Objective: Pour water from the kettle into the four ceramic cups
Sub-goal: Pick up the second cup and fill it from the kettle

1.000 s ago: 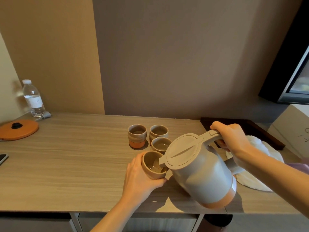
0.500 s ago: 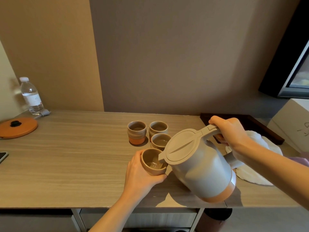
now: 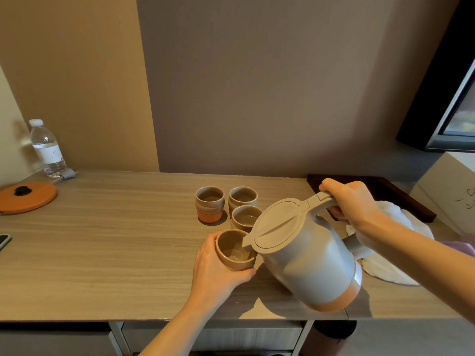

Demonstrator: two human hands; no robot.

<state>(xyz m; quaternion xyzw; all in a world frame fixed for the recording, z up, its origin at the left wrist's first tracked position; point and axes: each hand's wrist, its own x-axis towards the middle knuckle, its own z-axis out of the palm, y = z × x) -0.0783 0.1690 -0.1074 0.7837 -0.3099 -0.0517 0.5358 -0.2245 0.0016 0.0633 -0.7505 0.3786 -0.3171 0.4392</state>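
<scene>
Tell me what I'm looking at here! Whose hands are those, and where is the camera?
The camera sits on a person's head and looks down, so you see their own two bare hands, no robot. The right hand grips the handle of a grey plastic kettle with an orange base, tipped so its spout is over a small brown ceramic cup. The left hand holds that cup, and there is water in it. Three more ceramic cups stand close together behind it on the long wooden table. Far left you can see a clear plastic water bottle and a round orange lid with a black knob. A white cloth lies behind the kettle.
</scene>
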